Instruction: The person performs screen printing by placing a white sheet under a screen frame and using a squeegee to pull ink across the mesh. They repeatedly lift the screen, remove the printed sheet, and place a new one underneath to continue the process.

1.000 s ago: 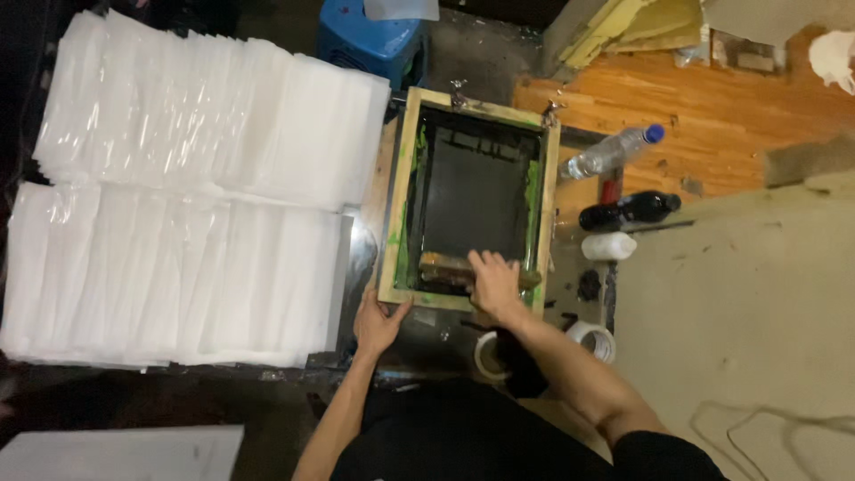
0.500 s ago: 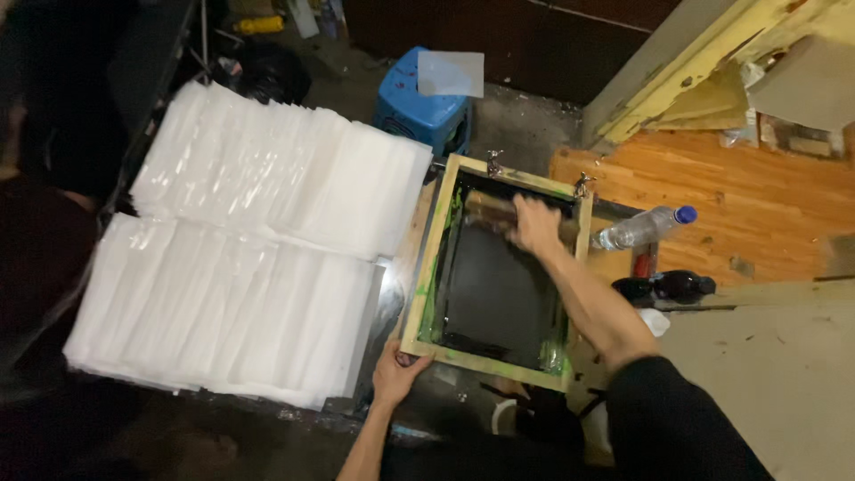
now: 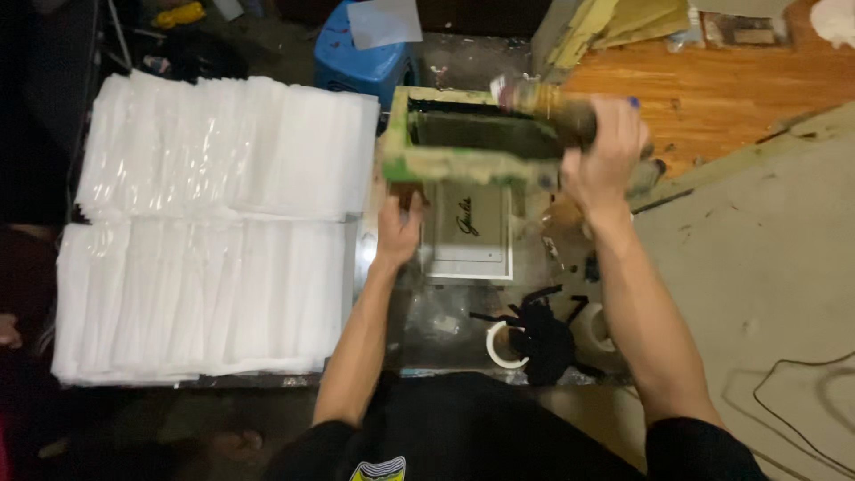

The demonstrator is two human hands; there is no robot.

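A wooden printing screen frame (image 3: 463, 166), smeared green, is tilted up on its far edge. Under it lies a white bag (image 3: 468, 233) with a dark script mark printed on it. My right hand (image 3: 607, 150) is raised at the frame's right corner, gripping a blurred wooden squeegee (image 3: 543, 98). My left hand (image 3: 401, 224) sits just below the frame's near left corner, at the white bag's left edge. Its fingertips are hidden under the frame, so its grip is unclear.
Two big overlapping spreads of white plastic bags (image 3: 223, 151) (image 3: 196, 303) fill the left. A blue stool (image 3: 361, 58) stands behind. Tape rolls (image 3: 500, 346) and a black lump (image 3: 545, 338) lie at the near edge. Wooden planks (image 3: 730, 80) and a cable (image 3: 793, 392) are at the right.
The frame lay flat with my right hand sliding the squeegee to its far end. Now the frame is tipped up, exposing the printed bag, and my left hand has moved under its near corner.
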